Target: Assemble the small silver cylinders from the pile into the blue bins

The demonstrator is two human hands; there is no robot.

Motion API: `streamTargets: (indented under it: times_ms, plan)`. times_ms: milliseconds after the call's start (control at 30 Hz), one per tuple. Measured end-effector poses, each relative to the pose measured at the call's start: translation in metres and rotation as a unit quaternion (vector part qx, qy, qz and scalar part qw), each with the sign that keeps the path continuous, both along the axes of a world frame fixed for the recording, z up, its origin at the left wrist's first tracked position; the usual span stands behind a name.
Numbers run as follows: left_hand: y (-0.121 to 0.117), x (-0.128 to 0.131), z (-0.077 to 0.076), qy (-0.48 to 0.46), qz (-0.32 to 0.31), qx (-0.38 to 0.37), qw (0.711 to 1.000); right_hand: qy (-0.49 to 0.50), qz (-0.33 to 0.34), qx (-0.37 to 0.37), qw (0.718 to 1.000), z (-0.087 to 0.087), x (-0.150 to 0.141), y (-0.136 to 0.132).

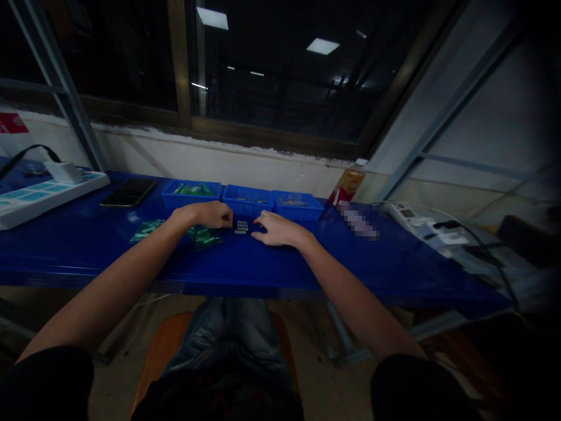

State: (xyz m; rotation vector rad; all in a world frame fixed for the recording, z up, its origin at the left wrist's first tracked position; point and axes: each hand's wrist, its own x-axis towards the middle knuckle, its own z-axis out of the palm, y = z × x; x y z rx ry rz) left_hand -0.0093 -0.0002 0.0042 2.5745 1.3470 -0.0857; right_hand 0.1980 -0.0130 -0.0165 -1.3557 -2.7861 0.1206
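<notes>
My left hand rests on the blue table with its fingers curled, knuckles toward a small stack of grey metal pieces. Whether it holds anything is hidden. My right hand lies just right of those pieces, fingers stretched flat toward them. Green circuit boards lie under and beside my left wrist, and more green boards sit further left.
Three blue bins stand in a row behind my hands; the left one holds green boards. A black phone and a white power strip lie at the left. A red packet and another power strip are at the right.
</notes>
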Motion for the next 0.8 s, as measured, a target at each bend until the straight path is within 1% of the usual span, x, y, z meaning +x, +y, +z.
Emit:
streamTargets:
  times_ms: [67,100,167,200,300,367,467,600,800]
  plan:
    - [-0.005,0.002,-0.003,0.029,-0.001,0.023,0.999,-0.018,-0.013,0.037,0.999,-0.004,-0.005,-0.011]
    - [-0.009,0.003,-0.006,0.044,0.000,0.049,0.998,-0.018,-0.027,0.043,0.999,-0.007,-0.008,-0.015]
    - [-0.020,0.003,-0.015,0.069,0.013,0.115,0.991,-0.016,-0.052,0.021,0.998,-0.013,-0.013,-0.023]
    - [-0.027,0.003,-0.020,0.077,0.021,0.134,0.988,-0.015,-0.063,0.001,0.998,-0.015,-0.015,-0.025]
    - [-0.047,0.002,-0.033,0.070,0.051,0.158,0.984,-0.009,-0.079,-0.046,0.996,-0.016,-0.020,-0.029]
    - [-0.057,0.003,-0.037,0.055,0.072,0.148,0.985,-0.006,-0.079,-0.059,0.995,-0.015,-0.021,-0.031]
    - [-0.062,0.007,-0.038,0.042,0.095,0.111,0.988,-0.005,-0.081,-0.063,0.995,-0.012,-0.023,-0.034]
    - [-0.057,0.014,-0.038,0.041,0.086,0.091,0.991,-0.011,-0.081,-0.062,0.995,-0.012,-0.023,-0.033]
    - [-0.051,0.020,-0.045,0.046,0.074,0.110,0.990,-0.004,-0.068,-0.035,0.997,-0.022,-0.022,-0.027]
